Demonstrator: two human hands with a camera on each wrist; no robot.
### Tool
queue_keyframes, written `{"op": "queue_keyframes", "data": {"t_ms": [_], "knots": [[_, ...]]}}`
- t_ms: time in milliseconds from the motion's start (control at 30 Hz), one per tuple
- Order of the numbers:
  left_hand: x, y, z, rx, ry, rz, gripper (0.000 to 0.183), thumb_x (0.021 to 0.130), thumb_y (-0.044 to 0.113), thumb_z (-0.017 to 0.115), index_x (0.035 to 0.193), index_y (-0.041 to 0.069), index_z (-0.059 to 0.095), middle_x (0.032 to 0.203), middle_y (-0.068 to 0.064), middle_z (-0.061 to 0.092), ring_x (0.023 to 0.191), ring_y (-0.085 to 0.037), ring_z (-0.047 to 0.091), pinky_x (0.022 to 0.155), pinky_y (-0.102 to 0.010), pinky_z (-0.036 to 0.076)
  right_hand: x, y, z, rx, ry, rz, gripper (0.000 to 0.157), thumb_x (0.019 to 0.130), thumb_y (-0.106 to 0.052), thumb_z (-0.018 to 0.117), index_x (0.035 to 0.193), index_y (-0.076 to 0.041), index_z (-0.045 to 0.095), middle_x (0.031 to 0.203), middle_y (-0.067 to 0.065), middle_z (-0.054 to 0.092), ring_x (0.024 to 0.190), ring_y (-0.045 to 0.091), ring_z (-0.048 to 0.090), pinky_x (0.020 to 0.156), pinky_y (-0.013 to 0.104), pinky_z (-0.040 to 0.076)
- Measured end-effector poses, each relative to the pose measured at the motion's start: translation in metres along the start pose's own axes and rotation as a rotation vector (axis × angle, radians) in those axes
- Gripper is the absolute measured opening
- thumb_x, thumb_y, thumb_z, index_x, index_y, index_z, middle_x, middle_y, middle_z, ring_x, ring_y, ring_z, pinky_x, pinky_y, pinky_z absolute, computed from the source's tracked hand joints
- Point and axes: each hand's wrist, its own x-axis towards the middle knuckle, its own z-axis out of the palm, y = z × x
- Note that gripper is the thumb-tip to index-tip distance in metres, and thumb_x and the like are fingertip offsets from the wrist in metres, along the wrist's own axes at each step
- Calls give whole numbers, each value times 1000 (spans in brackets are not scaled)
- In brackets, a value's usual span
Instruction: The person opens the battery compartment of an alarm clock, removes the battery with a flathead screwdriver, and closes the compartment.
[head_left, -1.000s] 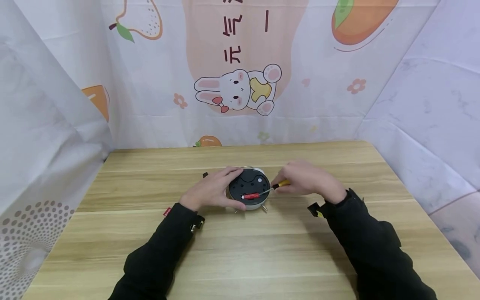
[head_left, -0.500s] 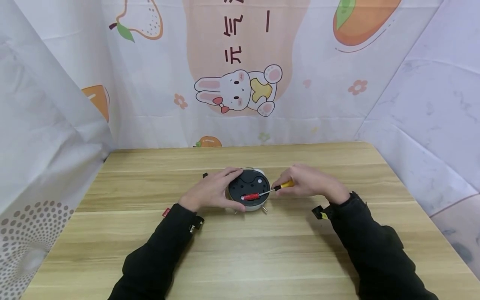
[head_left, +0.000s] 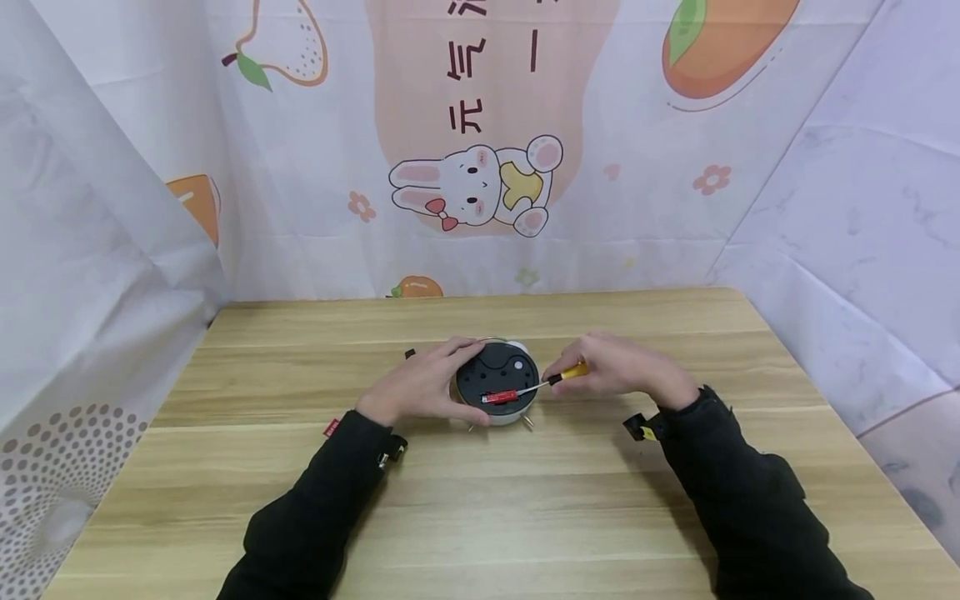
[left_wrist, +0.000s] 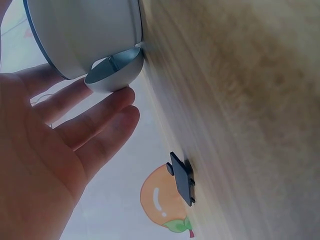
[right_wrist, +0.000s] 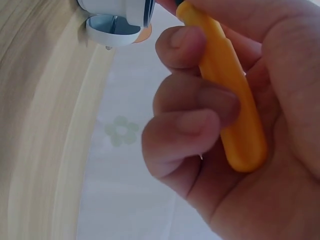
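A twin-bell alarm clock lies face down, its black back turned up. Set in the slot of that back is a red battery. My left hand grips the clock's left side, the thumb along the near edge and fingers round the far edge. In the left wrist view, fingertips reach one of the bells. A screwdriver with a yellow-orange handle is held in my right hand, fingers curled round the handle. Its metal shaft slants down left, and the tip meets the battery's right end.
A small black battery cover lies on the wooden table beyond my left hand, mostly hidden in the head view. Behind the table's far edge hangs a printed cloth. White drapes flank both sides.
My right hand has shifted slightly right with the screwdriver, and more of the yellow handle shows. The left hand and the clock have stayed in place.
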Motion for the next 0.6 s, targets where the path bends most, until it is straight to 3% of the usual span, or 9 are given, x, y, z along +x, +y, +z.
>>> {"op": "queue_keyframes", "data": {"t_ms": [300,600], "knots": [[-1,2,0,-8,0,-7,117,70,80,73,160,17,34,158,-1,37,139,-20,43,111,-40,40,-1,6,2,23,4,-18,21,93,-22,76,113,-16,80,108,-7,75,97,6,68,79,29,54],[-1,2,0,-5,-1,-15,117,69,82,72,160,17,34,158,-1,37,139,-20,43,111,-40,40,-7,4,-3,45,23,90,28,96,-30,73,115,-10,77,109,-5,73,83,11,60,71,28,51]]}}
